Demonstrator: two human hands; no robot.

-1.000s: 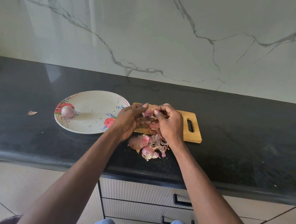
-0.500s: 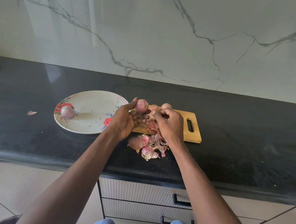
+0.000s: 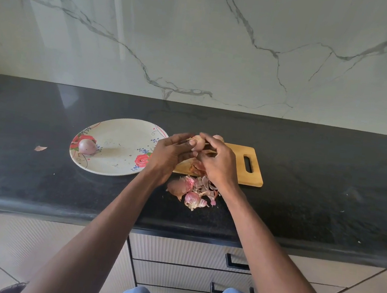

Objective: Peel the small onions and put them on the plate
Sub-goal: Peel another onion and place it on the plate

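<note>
A small pinkish onion [image 3: 197, 142] is held above the left end of the wooden cutting board [image 3: 236, 165]. My left hand [image 3: 171, 154] grips it from the left, and my right hand [image 3: 217, 163] pinches it from the right with curled fingers. One peeled onion [image 3: 87, 146] lies on the left part of the floral plate [image 3: 116, 146]. Another onion [image 3: 218, 138] peeks out behind my right hand on the board. Much of the board's left half is hidden by my hands.
A heap of pink and brown onion skins [image 3: 192, 191] lies on the black counter [image 3: 315, 183] in front of the board. A single skin scrap [image 3: 40, 148] lies left of the plate. Drawers [image 3: 188, 253] sit below the counter edge, and a marble wall rises behind.
Half a second ago my left hand alone held the onion up, apart from the right. Now my right hand has come back onto it and both hands meet over the board.
</note>
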